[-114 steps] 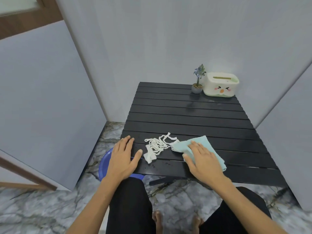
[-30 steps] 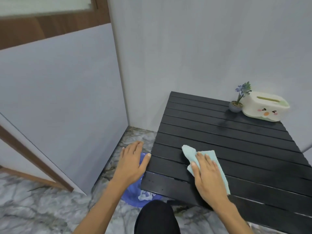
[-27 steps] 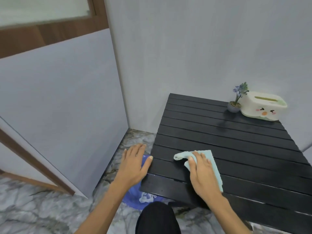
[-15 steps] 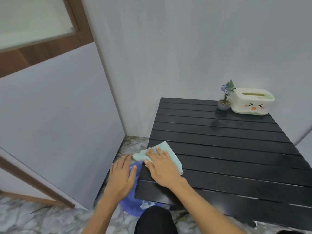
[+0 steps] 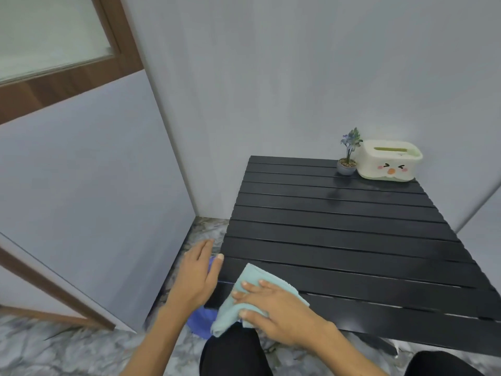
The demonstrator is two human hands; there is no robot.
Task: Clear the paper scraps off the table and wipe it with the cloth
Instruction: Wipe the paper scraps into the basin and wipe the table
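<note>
The black slatted table point(image 5: 339, 234) fills the right of the head view. My right hand point(image 5: 273, 308) presses flat on the light teal cloth point(image 5: 244, 297) at the table's near left corner, and part of the cloth hangs over the front edge. My left hand point(image 5: 196, 275) hovers open just off the table's left edge, above a blue bin point(image 5: 199, 322) on the floor. No paper scraps show on the table top. The bin's inside is hidden by my hand and the cloth.
A small potted plant point(image 5: 348, 156) and a cream tissue box point(image 5: 389, 164) with a cartoon face stand at the table's far right corner against the wall. Grey walls close in on the left and behind. The floor is marble. My dark-clothed knees are at the bottom edge.
My right hand has slid the cloth from the table's middle left to its near left corner, over the edge. Paper scraps seen 3.8 s ago are gone from the table. My left hand stayed beside the edge.
</note>
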